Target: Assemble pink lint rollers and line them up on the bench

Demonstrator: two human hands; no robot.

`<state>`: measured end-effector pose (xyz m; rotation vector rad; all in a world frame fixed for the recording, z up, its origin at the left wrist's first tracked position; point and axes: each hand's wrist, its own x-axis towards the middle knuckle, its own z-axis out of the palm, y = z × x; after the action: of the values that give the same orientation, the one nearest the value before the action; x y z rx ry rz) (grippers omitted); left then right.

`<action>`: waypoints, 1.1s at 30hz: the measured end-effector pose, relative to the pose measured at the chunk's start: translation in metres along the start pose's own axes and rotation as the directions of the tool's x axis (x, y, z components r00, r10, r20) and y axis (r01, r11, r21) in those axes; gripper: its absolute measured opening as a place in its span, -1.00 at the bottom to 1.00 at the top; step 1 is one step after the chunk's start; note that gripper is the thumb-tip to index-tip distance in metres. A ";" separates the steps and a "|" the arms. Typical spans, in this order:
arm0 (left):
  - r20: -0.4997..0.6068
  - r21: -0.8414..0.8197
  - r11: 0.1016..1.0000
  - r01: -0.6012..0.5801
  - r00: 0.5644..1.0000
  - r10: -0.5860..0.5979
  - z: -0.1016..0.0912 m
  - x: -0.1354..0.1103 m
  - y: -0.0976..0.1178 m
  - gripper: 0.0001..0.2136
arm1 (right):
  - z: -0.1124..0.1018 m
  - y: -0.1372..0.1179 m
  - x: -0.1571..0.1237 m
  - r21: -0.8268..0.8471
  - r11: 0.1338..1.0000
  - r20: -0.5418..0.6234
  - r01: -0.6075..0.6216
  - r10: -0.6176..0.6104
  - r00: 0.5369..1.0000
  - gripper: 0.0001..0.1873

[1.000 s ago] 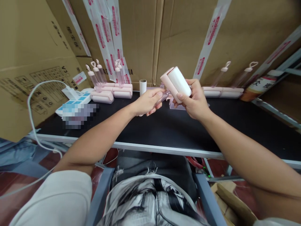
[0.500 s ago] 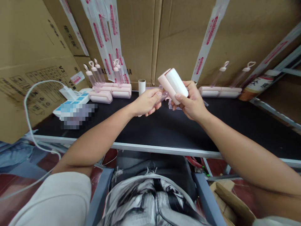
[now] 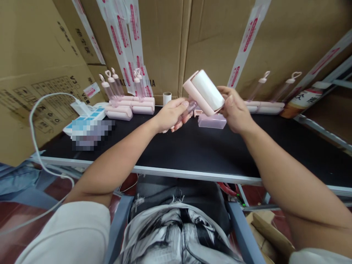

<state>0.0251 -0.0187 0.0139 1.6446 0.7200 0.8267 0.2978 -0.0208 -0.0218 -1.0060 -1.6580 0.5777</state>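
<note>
My left hand (image 3: pixel 172 115) is closed around the clear pinkish handle of a lint roller (image 3: pixel 208 90). Its white paper roll sits in a pale pink half-cover, tilted above the black table. At the roll's right end, my right hand (image 3: pixel 235 110) has its fingers curled against the edge; the fingertips are partly hidden behind it. Below the roller lies a translucent lilac plastic case (image 3: pixel 211 121). A white cardboard-cored roll (image 3: pixel 167 98) stands upright behind my left hand.
Several pink lint rollers (image 3: pixel 118 112) with heart-shaped loops stand at the back left, and others (image 3: pixel 271 107) at the back right. A bottle (image 3: pixel 304 101) is beside those. A white power strip (image 3: pixel 86 117) with a cable is at left. Cardboard (image 3: pixel 214 44) walls the back.
My right hand has shifted from gripping the roller's cover and roll to the roll's right end. The roller has turned slightly, and the lilac case now shows beneath it.
</note>
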 end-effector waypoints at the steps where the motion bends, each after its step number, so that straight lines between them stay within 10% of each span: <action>1: -0.005 -0.013 1.000 -0.013 1.000 0.012 -0.002 0.000 0.000 -0.69 | -0.007 0.006 0.004 -0.088 0.996 -0.033 0.025 -0.028 0.999 -0.20; 7: 0.055 0.174 0.982 -0.078 0.996 0.069 -0.015 0.003 -0.006 -0.64 | -0.019 0.027 0.013 -0.732 0.681 0.146 0.017 0.132 0.980 -0.66; 15: 0.169 0.292 0.956 -0.009 0.985 -0.042 -0.024 0.009 -0.012 -0.85 | -0.013 0.013 0.004 -0.936 0.334 0.236 0.107 0.373 0.897 -0.46; 20: 0.167 0.319 0.948 0.001 0.984 -0.057 -0.032 0.011 -0.010 -0.88 | -0.022 -0.004 0.005 -0.766 0.626 0.157 -0.150 0.408 0.899 -0.65; 24: 0.189 0.347 0.938 0.018 0.978 -0.089 -0.038 0.009 -0.008 -0.79 | -0.022 -0.014 0.006 -0.082 0.934 -0.116 -0.347 0.337 0.934 -0.53; 27: 0.210 0.386 0.922 0.018 0.972 -0.107 -0.039 0.008 -0.007 -0.72 | -0.011 -0.013 0.006 0.221 0.934 -0.159 -0.280 0.318 0.935 -0.45; 33: 0.202 0.442 0.897 0.006 0.974 -0.106 -0.038 0.010 -0.011 -0.74 | 0.011 -0.011 0.001 0.178 0.941 -0.052 -0.287 0.300 0.952 -0.31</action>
<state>-0.0005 0.0127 0.0104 2.0704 0.8326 0.4422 0.2840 -0.0244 -0.0161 -1.1446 -1.3730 0.8511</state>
